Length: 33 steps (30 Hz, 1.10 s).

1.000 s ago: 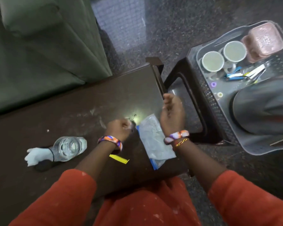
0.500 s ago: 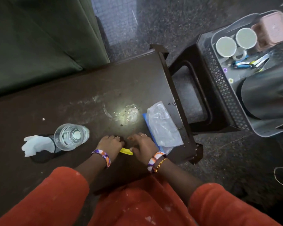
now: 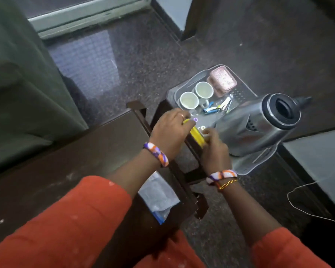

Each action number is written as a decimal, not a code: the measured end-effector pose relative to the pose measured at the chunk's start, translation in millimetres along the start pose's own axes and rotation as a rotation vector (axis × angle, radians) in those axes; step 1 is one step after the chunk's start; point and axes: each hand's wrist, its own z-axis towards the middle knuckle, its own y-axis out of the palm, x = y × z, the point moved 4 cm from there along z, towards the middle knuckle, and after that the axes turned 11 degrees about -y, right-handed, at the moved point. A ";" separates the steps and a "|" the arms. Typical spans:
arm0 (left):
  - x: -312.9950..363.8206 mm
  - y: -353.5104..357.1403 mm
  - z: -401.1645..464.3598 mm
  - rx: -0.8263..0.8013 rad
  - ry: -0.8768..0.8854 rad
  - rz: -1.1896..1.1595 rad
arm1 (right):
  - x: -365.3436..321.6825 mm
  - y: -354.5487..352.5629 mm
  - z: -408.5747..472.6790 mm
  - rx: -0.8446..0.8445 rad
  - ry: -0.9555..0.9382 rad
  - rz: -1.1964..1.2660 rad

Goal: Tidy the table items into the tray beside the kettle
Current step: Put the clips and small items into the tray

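Right, head view only. Both hands hold one yellow strip (image 3: 196,135) over the near edge of the tray (image 3: 248,167): left hand (image 3: 169,132) pinches its far end, right hand (image 3: 215,149) grips the near end, fingers of both curled onto it. The strip hangs between table (image 3: 85,161) and kettle (image 3: 259,126), above the tray's bare floor.

Step in hand, as I read it: drop the strip in. To do it well, I'd lower it flat onto the open floor patch in front of the kettle, let go with one hand first so it doesn't flick, and keep it off the kettle wall.

Around it:
- two white cups (image 3: 196,95) and a pink box (image 3: 222,81) at the tray's far end
- small clips and pens (image 3: 219,107) loose mid-tray
- a tiny purple ring (image 3: 195,119) and a pale ring just beside the hands; easy to knock
- the kettle takes most of the tray's near half, so free space is tight
- a dark stool frame (image 3: 162,120) sits under the hands between table and tray

Left to tidy: a clear plastic bag (image 3: 157,196) on the table edge, partly under the left forearm. A thin cord (image 3: 298,190) trails on the floor to the right.
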 end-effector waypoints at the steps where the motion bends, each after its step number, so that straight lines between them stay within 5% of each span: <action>1: 5.1 1.9 10.2 -0.020 -0.034 -0.041 | 13.0 -8.9 6.5 0.008 0.058 -0.109; 4: 2.9 21.9 14.1 -0.098 -0.151 -0.145 | 50.1 -13.7 16.3 -0.126 0.144 -0.412; 6: -9.5 41.8 -0.3 -0.188 -0.322 -0.233 | 68.0 -3.2 18.3 -0.225 0.132 -0.398; 10: -49.8 79.5 -59.8 -0.387 -0.860 -0.336 | 86.7 14.5 21.1 -0.251 0.103 -0.111; 14: -83.2 88.2 -128.8 -0.401 -1.504 -0.352 | 94.3 16.0 14.5 -0.218 0.087 0.033; 18: -77.7 120.2 -183.8 -0.335 -1.992 -0.932 | 94.1 17.1 3.7 -0.097 0.049 -0.010; 24: -59.5 153.9 -209.6 -0.316 -2.067 -1.048 | 58.6 30.5 -39.3 0.098 -0.244 -0.109; 30: -46.6 117.5 -183.1 -0.357 -1.908 -1.287 | 31.6 90.0 -82.3 -0.421 -0.202 0.100; 33: -40.4 78.2 -156.4 -0.365 -1.742 -1.471 | 16.7 79.7 -80.8 -0.363 -0.018 0.243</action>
